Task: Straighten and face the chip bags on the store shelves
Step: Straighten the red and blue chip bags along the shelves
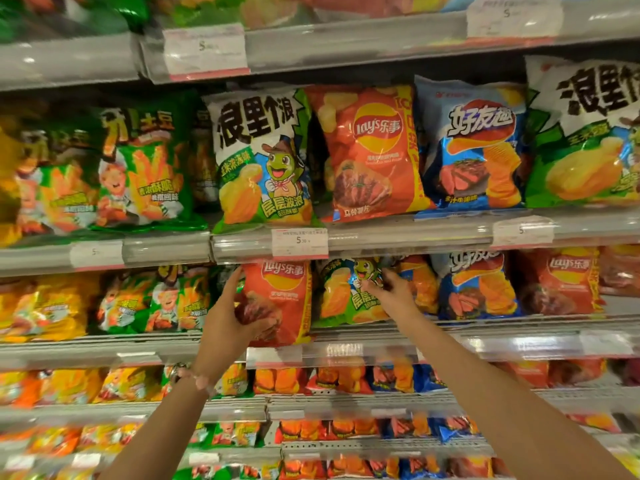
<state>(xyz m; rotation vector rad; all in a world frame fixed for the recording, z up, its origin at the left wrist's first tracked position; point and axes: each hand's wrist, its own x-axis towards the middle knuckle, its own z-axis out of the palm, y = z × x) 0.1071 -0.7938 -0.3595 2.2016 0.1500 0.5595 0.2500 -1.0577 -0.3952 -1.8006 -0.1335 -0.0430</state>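
the red lay's bag you are working on stands on the second shelf down from the middle row, its front facing you, its top tucked just under the shelf rail that carries the white price tag. your left hand has it by its left edge: the fingers run up along that side toward the top corner while the thumb curls across the lower front of the bag, so the grip is pinching the bag's left flank. just to the right stands the green turtle bag, leaning slightly, touching the red bag's right edge. your right hand reaches onto that green bag's upper right part, fingers curled against its face near the turtle picture; motion blur hides whether that grip actually closes on the foil or only presses it. beyond it on the same shelf sits a blue bag with a steak picture, then another red lay's bag. on the shelf above, a large green-and-white turtle bag stands beside a big red lay's bag.
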